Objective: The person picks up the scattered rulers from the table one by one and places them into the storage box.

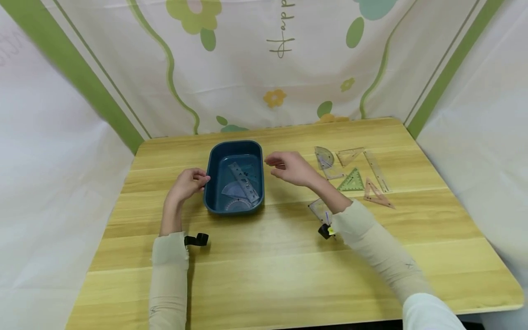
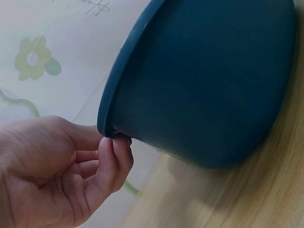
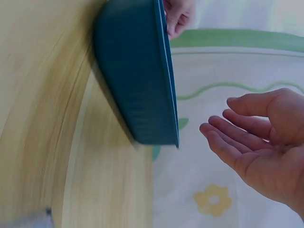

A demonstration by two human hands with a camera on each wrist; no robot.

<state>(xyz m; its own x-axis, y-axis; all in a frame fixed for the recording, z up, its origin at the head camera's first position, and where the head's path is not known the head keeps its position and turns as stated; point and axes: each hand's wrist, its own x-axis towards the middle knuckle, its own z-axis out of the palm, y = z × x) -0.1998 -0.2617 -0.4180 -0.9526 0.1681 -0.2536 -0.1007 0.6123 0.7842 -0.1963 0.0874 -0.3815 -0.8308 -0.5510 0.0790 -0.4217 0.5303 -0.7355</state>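
A dark blue rectangular basin (image 1: pixel 208 201) rests on the wooden table. Inside it lie a clear ruler (image 1: pixel 243 183) and a clear protractor (image 1: pixel 238 205), overlapping other clear pieces. My left hand (image 1: pixel 187 184) pinches the basin's left rim; the left wrist view shows the thumb over the lip and curled fingers (image 2: pixel 116 164) under it. Just off the right rim is my right hand (image 1: pixel 294 168), holding nothing. In the right wrist view its fingers (image 3: pixel 232 142) are relaxed and slightly bent, apart from the basin wall (image 3: pixel 130 71).
On the table's right side lie a protractor (image 1: pixel 323 158), a green set square (image 1: pixel 353 180), a pinkish set square (image 1: pixel 376 196), a narrow ruler (image 1: pixel 377 171) and a tan set square (image 1: pixel 349 156). Another clear set square (image 1: pixel 318 210) is partly hidden under my right forearm. A printed curtain (image 1: pixel 247 68) hangs behind.
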